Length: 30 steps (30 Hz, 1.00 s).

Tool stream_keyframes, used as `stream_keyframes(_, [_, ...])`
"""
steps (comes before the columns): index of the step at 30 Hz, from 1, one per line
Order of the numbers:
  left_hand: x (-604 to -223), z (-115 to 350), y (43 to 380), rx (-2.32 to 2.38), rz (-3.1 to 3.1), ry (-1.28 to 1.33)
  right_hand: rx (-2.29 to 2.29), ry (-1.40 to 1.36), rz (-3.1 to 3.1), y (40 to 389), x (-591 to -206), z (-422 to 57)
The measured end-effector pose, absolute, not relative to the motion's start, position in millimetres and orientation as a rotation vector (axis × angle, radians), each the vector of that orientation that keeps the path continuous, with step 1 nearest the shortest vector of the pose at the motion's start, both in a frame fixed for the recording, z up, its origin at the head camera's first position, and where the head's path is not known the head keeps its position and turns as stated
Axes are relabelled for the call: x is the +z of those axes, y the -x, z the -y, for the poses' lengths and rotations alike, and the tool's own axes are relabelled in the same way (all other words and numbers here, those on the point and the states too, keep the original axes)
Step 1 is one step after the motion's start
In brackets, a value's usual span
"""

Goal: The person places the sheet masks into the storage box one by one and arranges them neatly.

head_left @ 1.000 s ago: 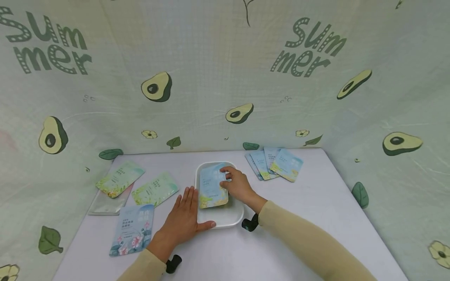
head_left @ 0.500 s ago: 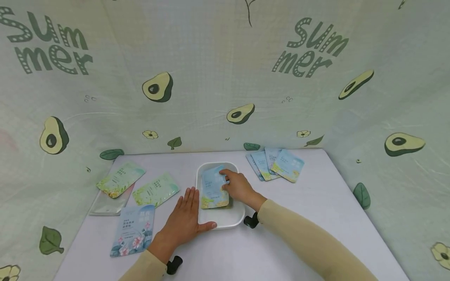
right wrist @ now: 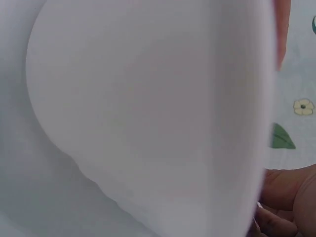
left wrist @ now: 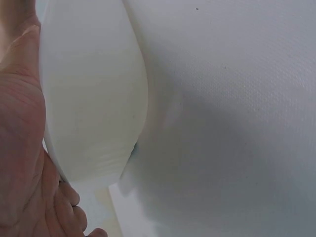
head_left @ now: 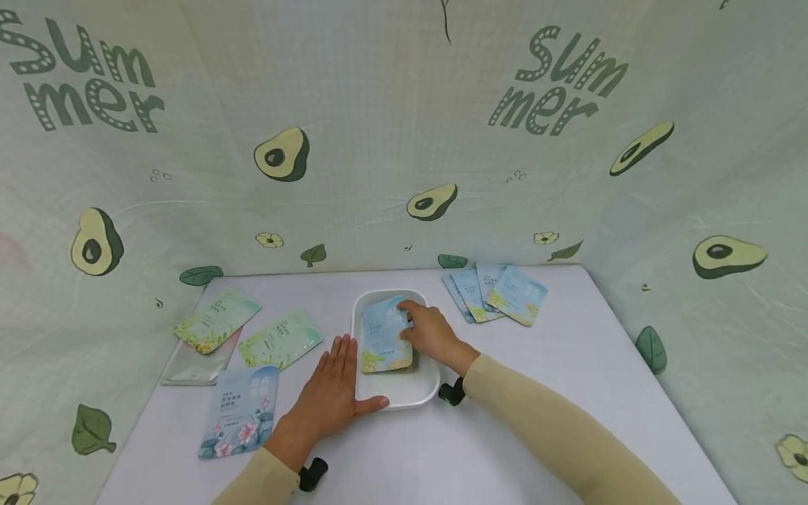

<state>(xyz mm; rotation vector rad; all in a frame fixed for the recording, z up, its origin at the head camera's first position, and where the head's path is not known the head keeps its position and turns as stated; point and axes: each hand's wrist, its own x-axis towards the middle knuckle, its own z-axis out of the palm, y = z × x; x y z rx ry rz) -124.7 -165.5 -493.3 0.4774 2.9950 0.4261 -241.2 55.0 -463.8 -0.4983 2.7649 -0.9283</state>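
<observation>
A white tray [head_left: 393,388] lies at the middle of the table in the head view. Inside it, a blue face mask packet [head_left: 382,338] rests over another packet, of which only a thin edge shows beneath. My right hand [head_left: 435,333] pinches the right edge of the blue packet between thumb and fingers. Along the tray's left side, my left hand [head_left: 331,389] lies with straight fingers against the rim and its thumb at the near edge. The left wrist view shows the tray's outer wall [left wrist: 94,94] beside the palm. In the right wrist view the tray [right wrist: 148,98] hides most of the hand.
Two green packets [head_left: 217,321] lie at the left, one over a silvery packet [head_left: 197,366]. A larger blue packet with pink flowers [head_left: 238,414] lies nearer. Several blue packets [head_left: 517,294] fan out at the back right. A printed curtain [head_left: 353,140] hangs behind the table [head_left: 536,379].
The blue packet has dropped lower into the tray and shifted slightly right, with my right hand still gripping its edge. My left hand has stayed on the tray.
</observation>
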Motion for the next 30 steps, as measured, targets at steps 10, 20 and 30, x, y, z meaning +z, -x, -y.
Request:
stream_keyframes(10, [-495.7, 162.2, 127.5, 0.411, -2.985, -0.442, -0.957, 0.476, -3.021, 252.5, -452.0, -89.0])
stream_keyframes(20, [-495.1, 162.3, 126.1, 0.433, -2.955, -0.421, -0.615, 0.364, -3.089, 274.5, -494.7, -199.1])
stream_keyframes(30, [-497.9, 165.0, 127.2, 0.446, -2.946, -0.427, -0.414, 0.154, -3.001, 284.0, -520.2, -263.2])
